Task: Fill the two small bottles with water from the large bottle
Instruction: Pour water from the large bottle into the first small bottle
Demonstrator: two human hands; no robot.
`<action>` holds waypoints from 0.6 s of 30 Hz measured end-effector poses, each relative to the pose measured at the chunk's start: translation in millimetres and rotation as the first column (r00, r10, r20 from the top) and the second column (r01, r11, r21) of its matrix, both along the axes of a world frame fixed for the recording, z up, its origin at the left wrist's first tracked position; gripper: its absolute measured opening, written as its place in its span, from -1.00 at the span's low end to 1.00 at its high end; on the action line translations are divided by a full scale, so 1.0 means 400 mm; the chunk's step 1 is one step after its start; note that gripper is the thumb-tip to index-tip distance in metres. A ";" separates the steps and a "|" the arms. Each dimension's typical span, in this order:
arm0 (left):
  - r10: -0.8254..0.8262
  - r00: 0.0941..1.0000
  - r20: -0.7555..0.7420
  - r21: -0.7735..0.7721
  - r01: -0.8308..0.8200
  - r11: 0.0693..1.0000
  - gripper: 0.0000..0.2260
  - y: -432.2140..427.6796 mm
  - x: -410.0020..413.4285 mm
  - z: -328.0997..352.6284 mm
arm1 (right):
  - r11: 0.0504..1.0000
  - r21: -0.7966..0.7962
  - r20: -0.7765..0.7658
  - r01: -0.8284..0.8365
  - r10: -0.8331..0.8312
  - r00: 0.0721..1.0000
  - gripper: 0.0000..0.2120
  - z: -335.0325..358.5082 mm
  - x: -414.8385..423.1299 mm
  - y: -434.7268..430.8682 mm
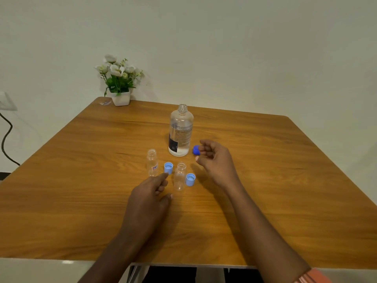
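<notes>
**Stage.** Judged from the layout, preparation is nearly complete and pouring has not begun. All three bottles stand upright and uncapped.

**Large bottle** (181, 131). It stands at frame centre on the counter (265, 180), just beyond the small ones, and is partly filled with water. Its neck is open, ready to pour.

**Right hand** (216, 160). It is right of centre, just beside the large bottle's base. Its fingers are curled and pinch the dark cap (196, 150) low over the counter. The cap is probably being parked there to free the hand for the large bottle.

**Left hand** (149, 199). It is at lower centre, with fingers loosely curled and holding nothing. Its index tip lies just beside the left light cap (168, 168). The hand is well placed to steady a small bottle.

**Small bottles.** The left small bottle (152, 163) and the right small bottle (180, 176) are both empty. Each has a light cap just to its right, opening upward; the right light cap (190, 179) touches its bottle or nearly does. Keeping each cap beside its bottle should simplify recapping.

**Count.**
- Large bottle: one.
- Small bottles: two.
- Caps: three (one dark, two light).
- Hands: two.
- Plant (120, 78), upper left: one.
- Cable (6, 139), left edge: one.
</notes>
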State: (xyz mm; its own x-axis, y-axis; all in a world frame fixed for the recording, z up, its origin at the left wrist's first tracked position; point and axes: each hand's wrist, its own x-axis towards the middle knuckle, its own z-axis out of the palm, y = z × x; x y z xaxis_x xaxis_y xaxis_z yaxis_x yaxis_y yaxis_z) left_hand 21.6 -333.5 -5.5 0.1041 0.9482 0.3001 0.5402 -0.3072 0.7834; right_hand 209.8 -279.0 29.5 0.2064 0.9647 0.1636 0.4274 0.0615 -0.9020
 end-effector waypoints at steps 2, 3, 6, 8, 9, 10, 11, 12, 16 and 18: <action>0.000 1.000 0.006 0.000 0.000 1.000 -0.48 0.000 -0.001 -0.001 | 1.000 0.028 0.033 0.013 -0.014 0.999 -0.38 0.004 -0.027 0.034; 0.000 1.000 0.005 0.003 0.000 1.000 -0.48 0.000 0.000 -0.002 | 0.999 0.042 0.034 0.016 -0.017 0.999 -0.33 0.006 -0.040 0.048; 0.000 1.000 0.007 0.016 0.000 1.000 -0.49 0.001 0.000 -0.004 | 0.993 0.114 0.031 0.000 -0.003 1.000 -0.32 0.009 -0.074 0.087; 0.002 1.000 0.013 0.016 -0.002 1.000 -0.50 0.001 0.000 -0.001 | 0.986 0.167 0.036 -0.007 0.001 0.999 -0.38 0.009 -0.090 0.107; 0.004 1.000 0.017 0.012 -0.005 1.000 -0.50 0.001 -0.001 -0.001 | 0.984 0.181 0.029 -0.006 0.000 1.000 -0.39 0.008 -0.097 0.115; 0.007 1.000 0.019 0.007 -0.007 1.000 -0.50 0.002 -0.002 0.000 | 0.982 0.188 0.016 -0.002 -0.001 1.000 -0.39 0.007 -0.103 0.122; 0.010 1.000 0.022 0.000 -0.010 1.000 -0.50 0.002 -0.003 0.001 | 0.981 0.193 0.004 0.004 -0.005 1.000 -0.38 0.006 -0.108 0.128; 0.013 1.000 0.024 -0.007 -0.013 1.000 -0.50 0.002 -0.004 0.002 | 0.981 0.195 -0.006 0.012 -0.011 1.000 -0.36 0.005 -0.113 0.134; 0.016 0.999 0.030 -0.027 -0.015 1.000 -0.50 0.003 -0.003 0.002 | 0.978 0.204 -0.006 0.048 -0.048 0.999 -0.28 0.001 -0.117 0.146; 0.016 0.999 0.034 -0.029 -0.015 0.999 -0.49 0.004 -0.002 0.003 | 0.978 0.202 0.007 0.050 -0.053 0.999 -0.29 -0.001 -0.111 0.146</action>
